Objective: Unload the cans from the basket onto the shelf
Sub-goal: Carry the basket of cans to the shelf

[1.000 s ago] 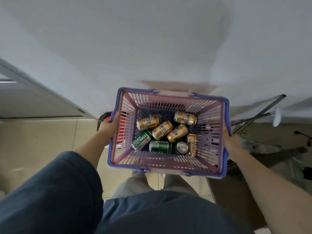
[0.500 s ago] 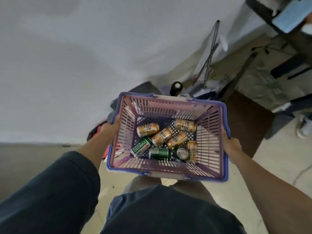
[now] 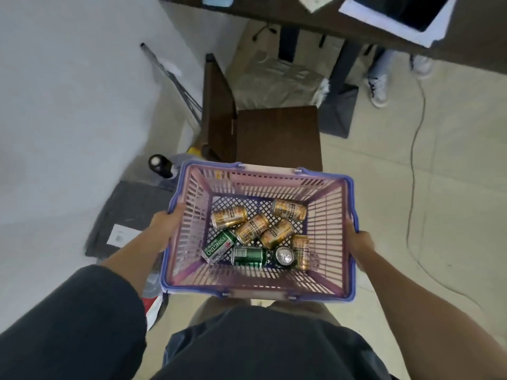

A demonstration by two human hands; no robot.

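Cans lie loose on the dark mesh floor of a pink basket [image 3: 326,223] with a blue rim: five gold cans [image 3: 229,216] across the middle and right, two green cans [image 3: 249,256] along the near side, and one dark can [image 3: 285,256] showing its silver top. Left hand [image 3: 167,226] curls around the basket's left rim; right hand [image 3: 360,244] is closed on the right rim, so the basket hangs in the air in front of the person's dark shirt. Below it lies a pale tiled floor [image 3: 452,204]. Just beyond the far rim stands a brown wooden chair [image 3: 277,133], beside a white wall [image 3: 68,91]. A dark desk [image 3: 343,26] crosses the top, and a thin cable [image 3: 414,149] trails over the tiles at right.
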